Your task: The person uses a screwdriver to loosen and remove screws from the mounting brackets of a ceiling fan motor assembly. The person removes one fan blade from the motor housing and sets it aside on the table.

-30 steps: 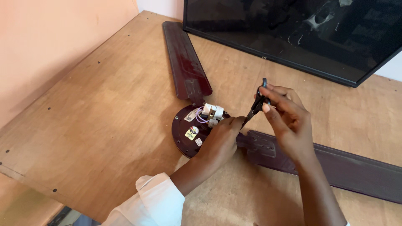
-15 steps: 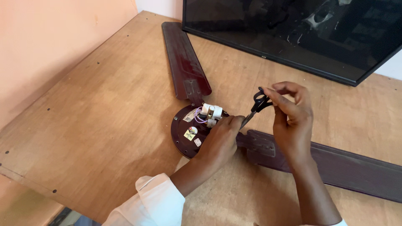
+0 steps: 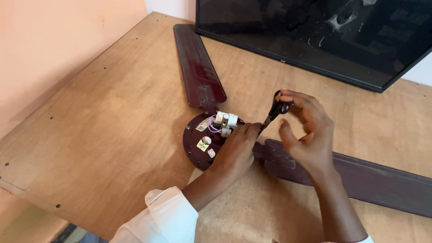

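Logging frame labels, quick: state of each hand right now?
Left hand: closed, resting on the round dark-maroon ceiling fan motor hub.
Right hand: holding small black-handled scissors, fingers partly open.
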